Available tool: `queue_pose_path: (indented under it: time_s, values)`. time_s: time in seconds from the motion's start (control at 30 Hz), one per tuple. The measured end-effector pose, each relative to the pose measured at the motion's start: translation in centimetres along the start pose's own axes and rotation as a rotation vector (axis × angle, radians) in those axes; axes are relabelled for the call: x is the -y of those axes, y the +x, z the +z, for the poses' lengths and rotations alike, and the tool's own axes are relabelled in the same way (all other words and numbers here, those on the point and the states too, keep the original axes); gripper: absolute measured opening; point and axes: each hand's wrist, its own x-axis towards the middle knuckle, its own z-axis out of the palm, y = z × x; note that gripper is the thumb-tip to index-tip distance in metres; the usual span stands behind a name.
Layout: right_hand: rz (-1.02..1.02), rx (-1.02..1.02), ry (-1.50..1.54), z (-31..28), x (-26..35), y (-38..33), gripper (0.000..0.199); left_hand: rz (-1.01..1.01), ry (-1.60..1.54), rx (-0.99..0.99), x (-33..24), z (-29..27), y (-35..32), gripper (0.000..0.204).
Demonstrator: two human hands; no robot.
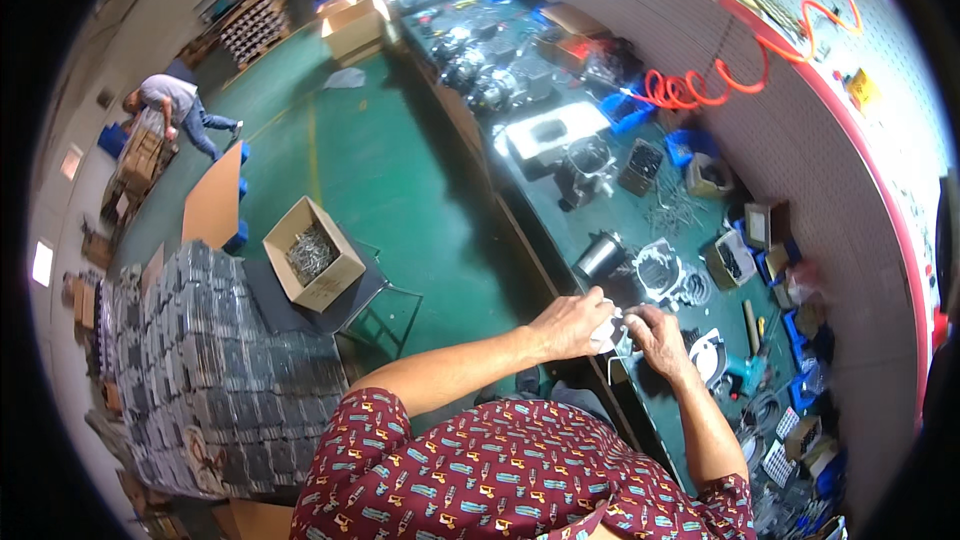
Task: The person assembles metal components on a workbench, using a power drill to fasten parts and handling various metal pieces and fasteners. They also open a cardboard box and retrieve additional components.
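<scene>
My left hand (573,326) is closed around a small whitish part (606,334) over the near edge of the workbench; most of it is hidden by my fingers. Close beside it, my right hand (658,340) has its thumb and fingers pinched at the right side of the same part. What exactly it grips there is too small to make out. Just beyond my hands, a shiny metal cylinder (600,254) and a round cast metal housing (658,270) lie on the green bench top. A white ring-shaped part (708,358) is next to my right wrist.
A teal power tool (746,374) lies right of my right forearm. Blue bins (690,146) and small boxes line the bench's wall side. A red coiled hose (690,90) hangs above. Left are a cardboard box of metal pieces (314,252), stacked grey parts (210,370) and a bending person (172,105).
</scene>
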Motion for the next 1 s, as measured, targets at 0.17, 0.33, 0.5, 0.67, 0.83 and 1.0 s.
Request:
queue_pose_path:
  time_s: [0.17,0.33,0.5,0.67,0.83,1.0]
  values:
    - [-0.004,0.071,0.296,-0.8,0.3,2.6,0.039,-0.101,0.009,-0.006,-0.4,-1.1,0.5,0.045]
    - [-0.004,0.230,0.294,-2.8,0.6,4.8,0.028,-0.126,0.035,-0.009,-1.1,-3.1,2.2,0.050]
    - [-0.310,0.144,0.010,-6.7,0.4,6.9,0.021,-0.053,0.150,-0.011,-2.2,-4.2,5.8,0.047]
    - [-0.472,0.143,-0.085,-9.1,0.4,10.3,0.029,-0.010,0.161,-0.032,-2.5,-5.8,8.5,0.048]
    - [-0.512,0.128,-0.302,-13.5,3.3,11.5,0.029,-0.018,0.187,-0.001,-3.4,-8.0,12.3,0.046]
    - [-0.454,0.090,-0.226,-14.5,2.6,12.2,0.034,0.056,0.136,-0.007,-2.7,-7.8,14.8,0.045]
